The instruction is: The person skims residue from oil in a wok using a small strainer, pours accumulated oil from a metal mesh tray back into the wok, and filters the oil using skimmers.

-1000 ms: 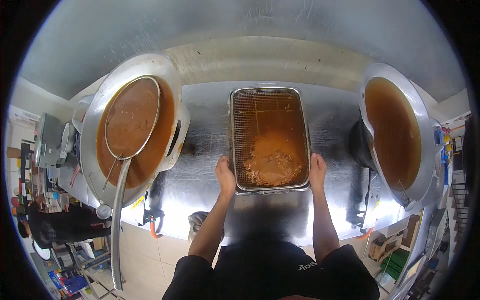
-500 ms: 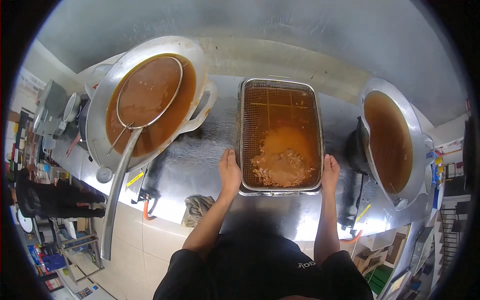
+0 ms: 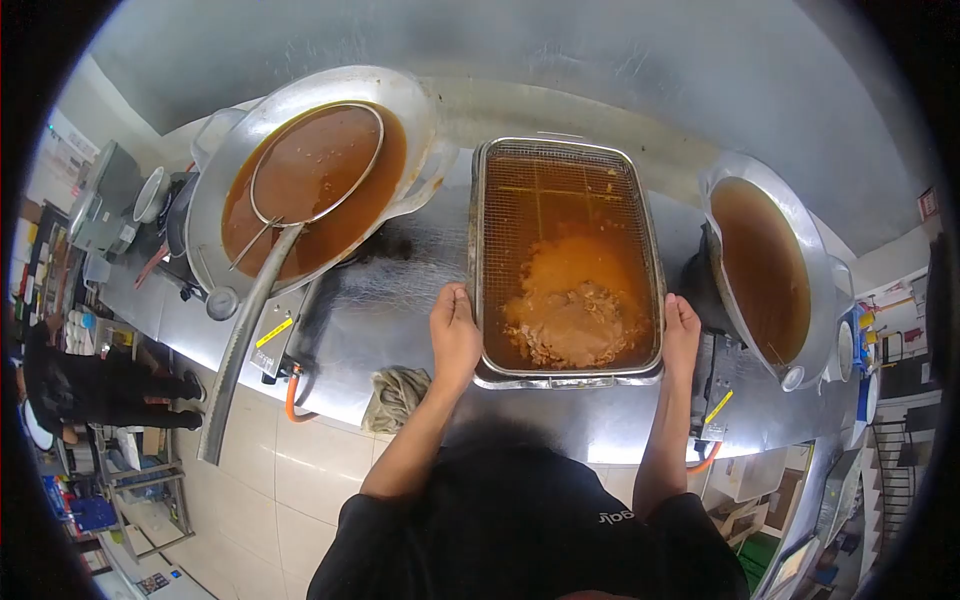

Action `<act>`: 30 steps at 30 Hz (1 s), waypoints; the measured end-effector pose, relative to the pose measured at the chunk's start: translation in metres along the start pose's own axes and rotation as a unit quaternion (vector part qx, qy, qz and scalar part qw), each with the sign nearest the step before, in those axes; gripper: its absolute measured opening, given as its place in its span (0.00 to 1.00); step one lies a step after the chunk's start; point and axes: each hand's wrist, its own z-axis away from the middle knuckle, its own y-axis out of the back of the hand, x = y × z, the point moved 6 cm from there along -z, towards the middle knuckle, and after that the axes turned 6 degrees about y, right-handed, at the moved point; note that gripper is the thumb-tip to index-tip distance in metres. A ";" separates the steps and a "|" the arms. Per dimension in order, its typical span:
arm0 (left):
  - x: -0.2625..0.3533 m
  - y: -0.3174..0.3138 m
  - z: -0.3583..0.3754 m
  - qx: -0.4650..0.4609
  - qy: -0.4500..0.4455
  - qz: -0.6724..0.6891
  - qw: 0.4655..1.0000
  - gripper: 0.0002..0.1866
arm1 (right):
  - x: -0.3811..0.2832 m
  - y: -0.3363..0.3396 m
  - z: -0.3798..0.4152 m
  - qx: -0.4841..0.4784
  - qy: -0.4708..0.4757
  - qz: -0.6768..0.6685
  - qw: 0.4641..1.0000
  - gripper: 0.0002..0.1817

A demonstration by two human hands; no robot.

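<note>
L hand (image 3: 456, 342) grips the L side of a metal tray (image 3: 477, 250), fingers up along the outer wall; R hand (image 3: 682, 340) grips the R side at approx. the same height. Fingertips partly hidden, both sides. Tray is btwn the two hands, in front of the person; can't tell if it rests on the metal desk (image 3: 400, 300) or is held just above it. In tray: wire rack (image 3: 496, 200), brown liquid (image 3: 590, 258) over most of it, plus a lumpy wet heap (image 3: 575, 325) at the near end.

L of tray: big L pan (image 3: 207, 215) w/ brown liquid; strainer (image 3: 248, 340) lies across it, handle out past the near rim, round dial (image 3: 222, 303) at pan edge. R of tray: R pan (image 3: 815, 260), also w/ brown liquid. Crumpled cloth (image 3: 397, 398) at the desk's near edge, near L forearm. Far L: another person (image 3: 100, 390), dark clothes.
</note>
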 end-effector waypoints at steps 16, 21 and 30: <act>0.022 0.013 0.012 -0.015 -0.034 0.044 0.998 0.14 | -0.047 0.012 0.005 -0.025 0.030 0.001 0.999 0.17; 0.032 0.014 0.017 -0.024 -0.040 0.064 0.997 0.13 | -0.053 0.016 0.008 -0.020 0.035 -0.002 0.999 0.17; 0.045 0.022 0.019 -0.032 -0.067 0.093 0.993 0.12 | -0.066 0.017 0.008 -0.036 0.049 -0.033 0.998 0.15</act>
